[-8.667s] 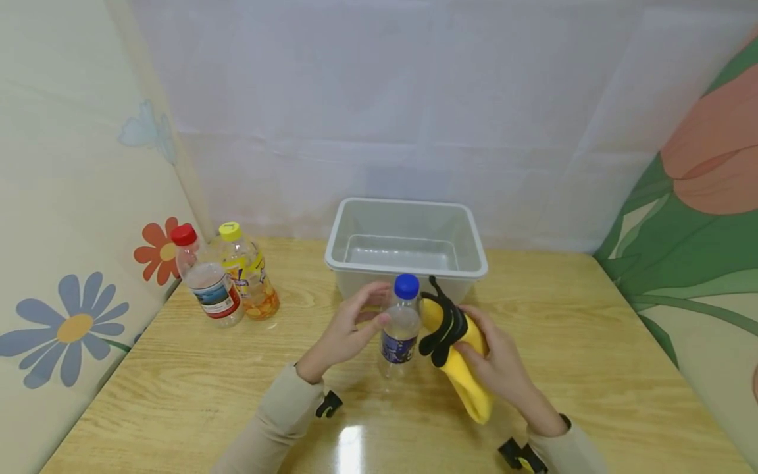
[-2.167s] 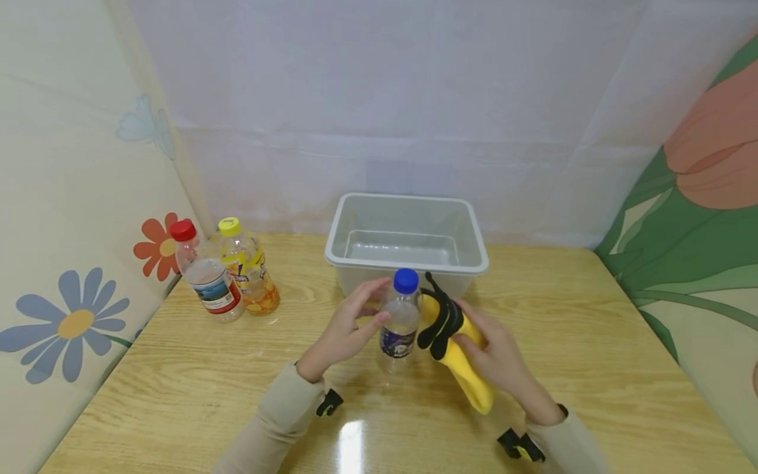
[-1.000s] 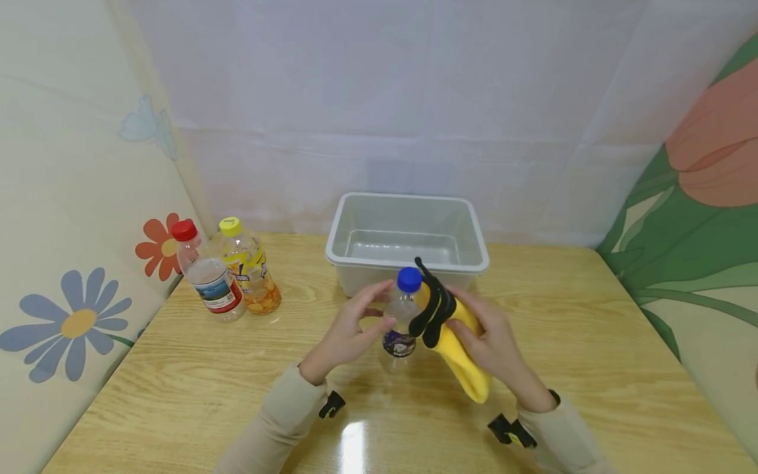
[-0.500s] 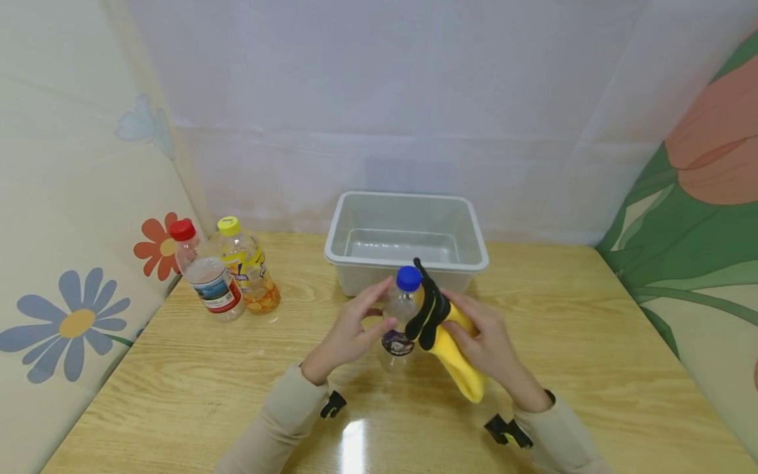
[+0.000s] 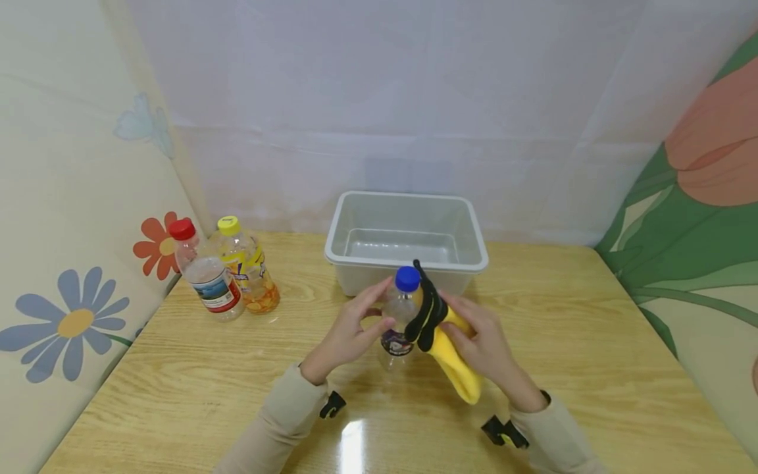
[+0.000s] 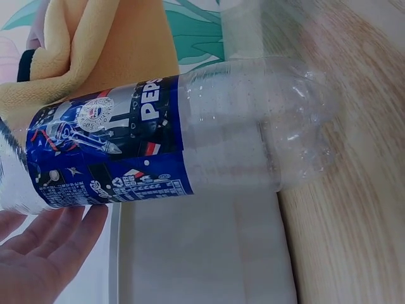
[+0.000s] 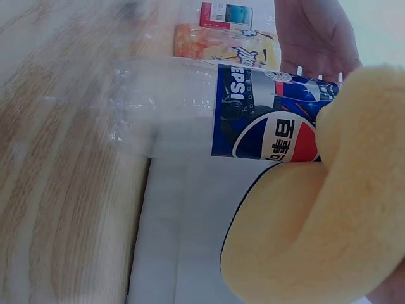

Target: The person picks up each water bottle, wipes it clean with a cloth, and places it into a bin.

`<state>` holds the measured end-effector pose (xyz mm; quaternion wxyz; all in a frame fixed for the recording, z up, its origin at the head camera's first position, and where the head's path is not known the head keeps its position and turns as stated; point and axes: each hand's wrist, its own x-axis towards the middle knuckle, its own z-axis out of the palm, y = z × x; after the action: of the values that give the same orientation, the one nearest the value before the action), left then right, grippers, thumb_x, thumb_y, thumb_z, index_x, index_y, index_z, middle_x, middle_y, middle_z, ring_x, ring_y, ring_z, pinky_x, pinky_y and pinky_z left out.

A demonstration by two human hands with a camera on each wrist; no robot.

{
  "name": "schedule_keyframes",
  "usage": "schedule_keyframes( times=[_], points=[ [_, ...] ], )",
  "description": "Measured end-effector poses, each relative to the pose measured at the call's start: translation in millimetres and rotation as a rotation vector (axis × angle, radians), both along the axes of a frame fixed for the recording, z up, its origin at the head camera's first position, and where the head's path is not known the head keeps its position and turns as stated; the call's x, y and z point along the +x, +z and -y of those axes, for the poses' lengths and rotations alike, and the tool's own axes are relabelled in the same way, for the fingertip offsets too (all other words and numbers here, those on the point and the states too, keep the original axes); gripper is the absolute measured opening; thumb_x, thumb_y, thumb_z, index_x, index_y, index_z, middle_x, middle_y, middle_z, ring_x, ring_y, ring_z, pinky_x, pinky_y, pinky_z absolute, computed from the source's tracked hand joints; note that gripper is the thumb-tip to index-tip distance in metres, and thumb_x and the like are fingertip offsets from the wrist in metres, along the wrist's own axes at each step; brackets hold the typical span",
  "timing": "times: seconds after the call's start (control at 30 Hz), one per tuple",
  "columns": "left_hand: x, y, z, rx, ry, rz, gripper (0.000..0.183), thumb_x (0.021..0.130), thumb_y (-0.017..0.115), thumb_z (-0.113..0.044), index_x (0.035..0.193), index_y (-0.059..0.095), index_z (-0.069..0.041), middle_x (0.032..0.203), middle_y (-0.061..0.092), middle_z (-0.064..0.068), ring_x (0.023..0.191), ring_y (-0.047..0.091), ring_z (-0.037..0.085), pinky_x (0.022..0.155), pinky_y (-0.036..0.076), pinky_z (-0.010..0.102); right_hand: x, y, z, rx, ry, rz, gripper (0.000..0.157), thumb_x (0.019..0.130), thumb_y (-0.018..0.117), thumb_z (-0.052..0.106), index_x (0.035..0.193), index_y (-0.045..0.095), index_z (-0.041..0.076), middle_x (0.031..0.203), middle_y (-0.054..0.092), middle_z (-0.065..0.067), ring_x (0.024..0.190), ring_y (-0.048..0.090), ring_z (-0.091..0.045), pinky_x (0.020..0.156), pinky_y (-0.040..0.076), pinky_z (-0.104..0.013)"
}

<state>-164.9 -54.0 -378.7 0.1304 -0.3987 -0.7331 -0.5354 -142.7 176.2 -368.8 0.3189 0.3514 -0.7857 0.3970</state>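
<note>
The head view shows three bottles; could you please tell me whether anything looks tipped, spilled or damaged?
Nothing stands out: the red-capped bottle and yellow-capped bottle stand upright, the blue-capped bottle looks intact, and I see no spill on the table.

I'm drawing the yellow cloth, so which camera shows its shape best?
The head view: it shows most of the cloth, black strips included, but the right hand covers some. The left wrist view shows part behind the bottle; the right wrist view, a close fold cut off at the edge.
</note>
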Motion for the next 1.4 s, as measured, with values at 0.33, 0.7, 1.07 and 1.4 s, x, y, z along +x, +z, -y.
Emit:
schedule_keyframes(
  times=[0.33, 0.7, 1.07, 1.4],
  points=[
    [-0.7, -2.5, 0.4, -0.002, -0.006, 0.001, 0.057, 0.088, 0.058, -0.009, 0.136, 0.032, 0.007, 0.129, 0.045, 0.024, 0.106, 0.053, 0.033, 0.079, 0.054, 0.034, 1.7, -10.1, 2.4, -0.029, -0.042, 0.047, 0.048, 0.064, 0.069, -0.014, 0.110, 0.060, -0.007, 0.101, 0.064, -0.020, 0.082, 0.062, -0.031, 0.078, 0.047, -0.013],
    [-0.3, -3.9, -0.8, 0.002, -0.002, -0.014, 0.056, 0.090, 0.056, -0.018, 0.135, 0.033, 0.007, 0.128, 0.046, 0.024, 0.105, 0.054, 0.033, 0.078, 0.054, 0.033, 2.1, -21.7, 5.2, -0.043, -0.083, 0.082, 0.045, 0.062, 0.069, -0.016, 0.105, 0.061, -0.006, 0.097, 0.065, -0.018, 0.078, 0.062, -0.027, 0.072, 0.049, -0.015],
    [-0.1, -6.4, -1.1, 0.008, -0.004, -0.025, 0.058, 0.092, 0.054, -0.023, 0.135, 0.032, 0.007, 0.129, 0.045, 0.024, 0.106, 0.053, 0.033, 0.079, 0.054, 0.031, 2.6, -35.2, 4.7, 0.009, -0.098, 0.134, 0.047, 0.060, 0.069, -0.016, 0.105, 0.060, -0.004, 0.099, 0.065, -0.017, 0.087, 0.061, -0.031, 0.081, 0.050, -0.024],
    [-1.5, -6.8, -1.4, 0.012, 0.000, -0.026, 0.056, 0.089, 0.057, -0.008, 0.136, 0.032, 0.007, 0.131, 0.043, 0.024, 0.106, 0.053, 0.033, 0.080, 0.053, 0.032, 2.8, -41.0, 9.5, 0.052, -0.110, 0.149, 0.049, 0.063, 0.068, -0.016, 0.110, 0.057, -0.007, 0.103, 0.063, -0.021, 0.090, 0.060, -0.035, 0.076, 0.051, -0.047]
  ],
)
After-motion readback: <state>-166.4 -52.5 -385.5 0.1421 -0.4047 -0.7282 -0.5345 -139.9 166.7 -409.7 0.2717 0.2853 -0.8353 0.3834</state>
